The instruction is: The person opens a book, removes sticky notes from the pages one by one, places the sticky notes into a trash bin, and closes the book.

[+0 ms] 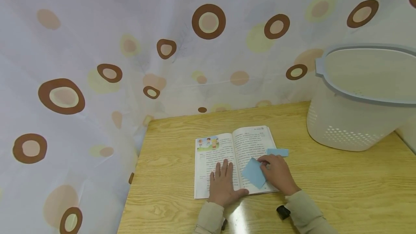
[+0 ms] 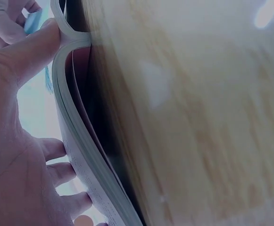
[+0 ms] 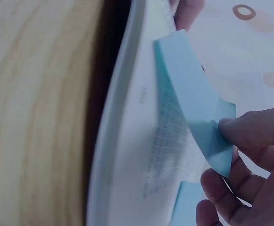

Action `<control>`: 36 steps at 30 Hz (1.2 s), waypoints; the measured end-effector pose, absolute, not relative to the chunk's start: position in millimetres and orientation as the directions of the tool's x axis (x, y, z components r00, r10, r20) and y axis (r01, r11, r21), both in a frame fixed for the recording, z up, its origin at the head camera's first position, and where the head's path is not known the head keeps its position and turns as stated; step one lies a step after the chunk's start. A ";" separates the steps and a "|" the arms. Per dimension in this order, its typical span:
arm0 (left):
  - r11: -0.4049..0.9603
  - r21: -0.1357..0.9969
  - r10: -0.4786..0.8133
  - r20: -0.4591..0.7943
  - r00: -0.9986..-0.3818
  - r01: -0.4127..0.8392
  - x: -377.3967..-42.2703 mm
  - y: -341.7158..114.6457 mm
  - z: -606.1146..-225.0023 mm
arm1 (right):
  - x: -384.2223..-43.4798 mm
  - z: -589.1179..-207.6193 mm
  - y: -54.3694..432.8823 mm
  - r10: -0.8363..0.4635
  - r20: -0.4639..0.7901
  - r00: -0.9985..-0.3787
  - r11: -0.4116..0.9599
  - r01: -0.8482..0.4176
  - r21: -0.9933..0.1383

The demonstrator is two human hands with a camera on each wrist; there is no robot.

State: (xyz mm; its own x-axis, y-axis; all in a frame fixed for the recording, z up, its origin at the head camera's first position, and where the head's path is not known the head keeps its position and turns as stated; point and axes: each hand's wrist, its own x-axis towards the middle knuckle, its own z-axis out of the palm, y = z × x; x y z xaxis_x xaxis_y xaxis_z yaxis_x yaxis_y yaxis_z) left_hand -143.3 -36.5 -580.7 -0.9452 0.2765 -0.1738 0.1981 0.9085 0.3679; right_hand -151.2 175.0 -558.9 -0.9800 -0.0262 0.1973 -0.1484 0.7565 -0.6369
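Observation:
An open book lies on the wooden table, with printed text and a small coloured picture at the top of its left page. My left hand rests flat on the left page, fingers spread, its thumb reaching over the lower end of the spine. In my right hand, thumb and fingers pinch a light-blue paper sheet above the right page. The right wrist view shows this blue sheet bent and raised off the page. A blue paper strip sticks out past the book's right edge, just beyond my right hand.
A tall white plastic basket with a grey rim stands at the table's back right. Behind the wooden table hangs a white curtain with brown and yellow rings. A small black object is by my right wrist.

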 end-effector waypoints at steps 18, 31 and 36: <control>0.905 0.383 0.267 -0.172 -0.948 0.186 -142.1 -37.4 -581.7 | -143.8 -512.5 205.1 0.069 0.283 -0.957 0.709 -0.153 -0.689; 0.910 0.374 0.259 -0.176 -0.950 0.178 -141.4 -38.5 -581.9 | -131.8 -472.9 231.0 0.180 0.501 -0.847 0.682 -0.260 -0.684; 0.911 0.375 0.253 -0.175 -0.952 0.173 -141.3 -39.3 -583.5 | -126.6 -457.3 244.3 0.241 0.566 -0.788 0.654 -0.299 -0.695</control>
